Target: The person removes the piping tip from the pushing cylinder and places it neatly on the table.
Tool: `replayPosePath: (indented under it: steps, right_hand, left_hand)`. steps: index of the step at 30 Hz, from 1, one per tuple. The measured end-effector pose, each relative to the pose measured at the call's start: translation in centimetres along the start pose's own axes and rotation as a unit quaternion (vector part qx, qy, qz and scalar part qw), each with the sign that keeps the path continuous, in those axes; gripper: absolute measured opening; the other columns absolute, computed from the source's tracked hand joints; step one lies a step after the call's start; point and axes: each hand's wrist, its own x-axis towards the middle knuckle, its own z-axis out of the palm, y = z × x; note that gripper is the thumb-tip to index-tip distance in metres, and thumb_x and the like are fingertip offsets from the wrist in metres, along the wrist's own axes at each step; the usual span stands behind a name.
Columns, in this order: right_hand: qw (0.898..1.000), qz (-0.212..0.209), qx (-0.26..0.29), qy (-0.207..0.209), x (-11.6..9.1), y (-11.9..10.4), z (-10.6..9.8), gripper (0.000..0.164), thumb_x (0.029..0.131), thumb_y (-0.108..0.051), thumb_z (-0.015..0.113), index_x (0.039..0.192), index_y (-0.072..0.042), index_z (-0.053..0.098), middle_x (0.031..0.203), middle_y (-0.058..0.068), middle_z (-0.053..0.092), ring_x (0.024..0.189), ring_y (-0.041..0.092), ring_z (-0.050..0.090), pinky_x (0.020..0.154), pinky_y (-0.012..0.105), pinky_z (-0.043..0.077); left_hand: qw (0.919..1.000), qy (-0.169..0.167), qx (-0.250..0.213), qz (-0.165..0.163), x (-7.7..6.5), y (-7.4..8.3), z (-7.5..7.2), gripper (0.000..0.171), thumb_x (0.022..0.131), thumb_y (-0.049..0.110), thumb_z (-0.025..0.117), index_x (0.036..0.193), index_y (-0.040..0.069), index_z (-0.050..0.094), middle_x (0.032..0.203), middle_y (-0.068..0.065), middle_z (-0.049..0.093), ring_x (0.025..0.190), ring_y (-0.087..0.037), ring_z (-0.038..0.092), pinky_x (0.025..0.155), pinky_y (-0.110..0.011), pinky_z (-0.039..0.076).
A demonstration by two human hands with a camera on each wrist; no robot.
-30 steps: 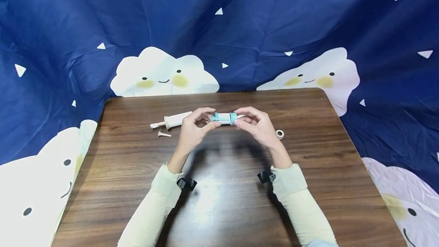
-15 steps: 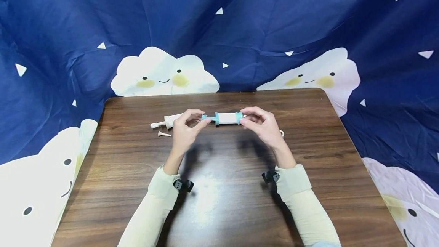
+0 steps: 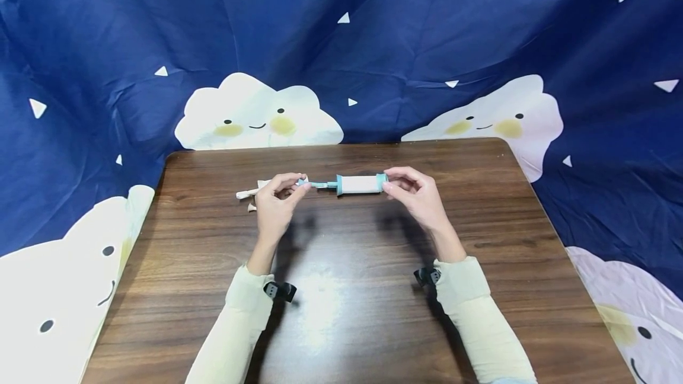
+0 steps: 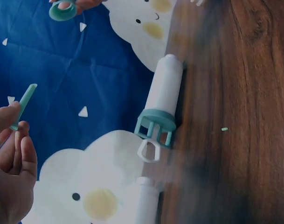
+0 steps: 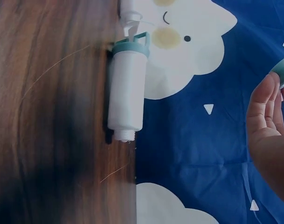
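In the head view my left hand point(image 3: 274, 209) pinches a thin teal nozzle point(image 4: 25, 105), its stem pointing right. My right hand point(image 3: 421, 200) holds a teal ring-shaped cap point(image 4: 62, 11) between thumb and fingers. Beyond and between them, a white syringe-like tube point(image 3: 360, 184) lies on the table, with a teal collar point(image 4: 155, 120) and a white loop handle point(image 4: 149, 150) at its left end. The tube's other end narrows to a threaded tip point(image 5: 125, 136). Both hands are apart from the tube, as the wrist views show.
A second white tube point(image 4: 146, 200) lies at the left, mostly hidden behind my left hand; its handle point(image 3: 245, 194) sticks out. Beside it is a small white nozzle point(image 3: 252, 208), partly covered. The brown wooden table point(image 3: 341, 289) ends at a blue patterned cloth point(image 3: 373, 46).
My hands have drawn apart: the left moved left with the teal nozzle, the right moved right with the teal cap. More of the tube shows; the white ring is now hidden behind my right hand.
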Motion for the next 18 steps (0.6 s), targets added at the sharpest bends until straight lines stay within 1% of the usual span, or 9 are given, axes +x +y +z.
replayPosePath:
  steps: [6,7,14,18]
  right_hand:
    - [1.000,0.005,-0.003,0.017,-0.2,0.5,-0.9,0.030,0.089,0.013,0.069,0.117,0.020,0.061,0.096,0.005,0.071,0.077,0.011,0.067,0.068,0.027,0.058]
    - [1.000,0.005,-0.005,0.019,-0.2,0.5,-1.0,0.030,0.089,0.013,0.069,0.117,0.021,0.060,0.095,0.005,0.071,0.077,0.011,0.067,0.067,0.027,0.058]
    - [0.999,0.011,-0.006,0.047,-0.3,0.7,-1.8,0.033,0.088,0.012,0.070,0.117,0.024,0.058,0.094,0.003,0.072,0.077,0.009,0.067,0.066,0.027,0.058]
    - [0.998,0.021,-0.016,0.062,-0.3,0.9,-2.3,0.035,0.089,0.010,0.071,0.118,0.024,0.058,0.094,0.002,0.072,0.076,0.008,0.067,0.066,0.027,0.059]
  left_hand:
    - [0.9999,0.011,-0.006,-0.011,0.0,-0.6,-0.5,0.021,0.081,-0.015,0.077,0.100,-0.020,0.068,0.099,-0.034,0.069,0.074,-0.008,0.062,0.069,-0.016,0.051]
    - [0.9998,0.012,-0.002,-0.014,0.0,-0.3,-0.5,0.022,0.081,-0.016,0.076,0.100,-0.021,0.068,0.099,-0.035,0.069,0.074,-0.008,0.062,0.069,-0.016,0.051]
    - [0.9981,0.036,0.037,-0.034,-0.4,-0.4,-1.1,0.022,0.080,-0.013,0.079,0.100,-0.018,0.070,0.098,-0.032,0.071,0.073,-0.005,0.063,0.070,-0.014,0.052]
    - [0.9964,0.049,0.056,-0.040,-0.5,-0.5,-1.5,0.022,0.081,-0.012,0.079,0.100,-0.018,0.070,0.095,-0.032,0.071,0.073,-0.009,0.064,0.070,-0.015,0.053]
